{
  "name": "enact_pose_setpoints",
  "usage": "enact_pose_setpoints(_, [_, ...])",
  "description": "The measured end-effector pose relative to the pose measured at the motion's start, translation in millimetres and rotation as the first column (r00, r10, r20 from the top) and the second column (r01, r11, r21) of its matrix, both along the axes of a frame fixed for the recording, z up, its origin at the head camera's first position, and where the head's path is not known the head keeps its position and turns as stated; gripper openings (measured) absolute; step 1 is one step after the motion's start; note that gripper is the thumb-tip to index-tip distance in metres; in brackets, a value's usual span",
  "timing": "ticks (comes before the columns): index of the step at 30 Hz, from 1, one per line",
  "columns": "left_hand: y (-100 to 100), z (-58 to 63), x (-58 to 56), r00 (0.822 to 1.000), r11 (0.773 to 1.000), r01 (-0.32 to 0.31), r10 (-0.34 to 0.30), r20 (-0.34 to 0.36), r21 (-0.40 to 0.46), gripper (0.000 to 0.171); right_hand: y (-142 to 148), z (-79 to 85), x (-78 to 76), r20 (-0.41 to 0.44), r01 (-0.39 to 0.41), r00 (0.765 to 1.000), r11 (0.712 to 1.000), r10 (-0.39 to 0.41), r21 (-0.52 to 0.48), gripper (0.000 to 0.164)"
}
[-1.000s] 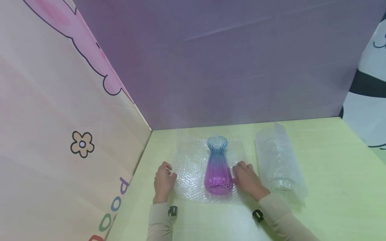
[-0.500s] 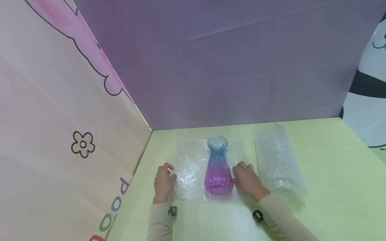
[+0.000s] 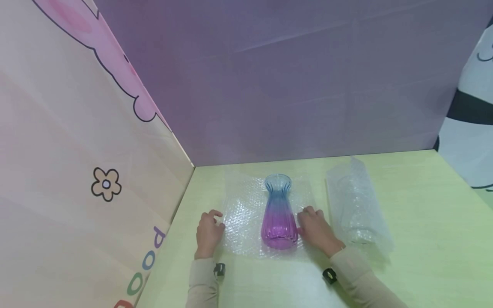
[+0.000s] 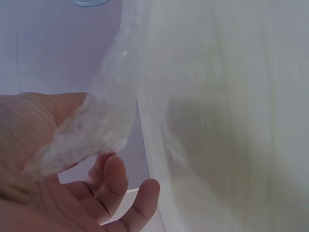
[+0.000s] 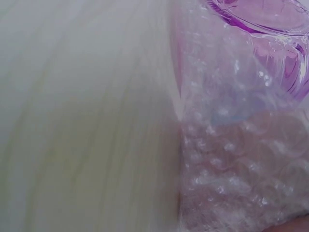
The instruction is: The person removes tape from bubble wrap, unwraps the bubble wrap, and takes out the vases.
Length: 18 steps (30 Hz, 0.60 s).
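A ribbed glass vase point(image 3: 279, 214), blue at the neck and purple at the base, lies on a clear sheet of bubble wrap point(image 3: 244, 233). At the sheet's left edge my left hand point(image 3: 209, 233) has its fingers bent. The left wrist view shows the raised edge of the wrap point(image 4: 104, 116) between thumb and curled fingers, with the thumb tip hidden behind it. My right hand point(image 3: 316, 229) grips the sheet's right edge beside the vase base. In the right wrist view, bubble wrap point(image 5: 231, 174) covers most of that hand, and the purple vase base point(image 5: 270, 19) appears above.
Right of my right hand lies a clear glass vessel on or in another bubble wrap sheet point(image 3: 358, 214). The pale table point(image 3: 431, 222) meets a purple backdrop point(image 3: 308, 85) behind and a printed panel point(image 3: 77, 149) at left. Dark wrist devices point(image 3: 329, 276) show below both hands.
My left hand shifts very slightly, its index finger a little lower. The vase, the wrap and my right hand look the same.
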<state>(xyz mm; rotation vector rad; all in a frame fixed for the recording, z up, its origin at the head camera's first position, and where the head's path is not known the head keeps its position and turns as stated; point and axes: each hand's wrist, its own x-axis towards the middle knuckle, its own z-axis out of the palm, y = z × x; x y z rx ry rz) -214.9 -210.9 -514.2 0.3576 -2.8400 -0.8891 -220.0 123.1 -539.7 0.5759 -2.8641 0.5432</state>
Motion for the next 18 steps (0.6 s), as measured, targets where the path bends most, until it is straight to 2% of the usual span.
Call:
enact_pose_setpoints(12, [-0.2, 0.3, -3.0, 0.998, 0.999, 0.024, -0.022, 0.065, -0.041, 0.034, -0.2, 0.4, 0.8, 0.015, 0.01, 1.0, 1.0, -0.01, -0.001, 0.019])
enact_pose_setpoints(18, [1.5, -0.3, -4.5, 0.993, 0.999, 0.043, -0.04, 0.111, -0.032, 0.037, -0.1, 1.3, 1.3, 0.03, 0.017, 0.999, 1.0, -0.017, 0.002, 0.018])
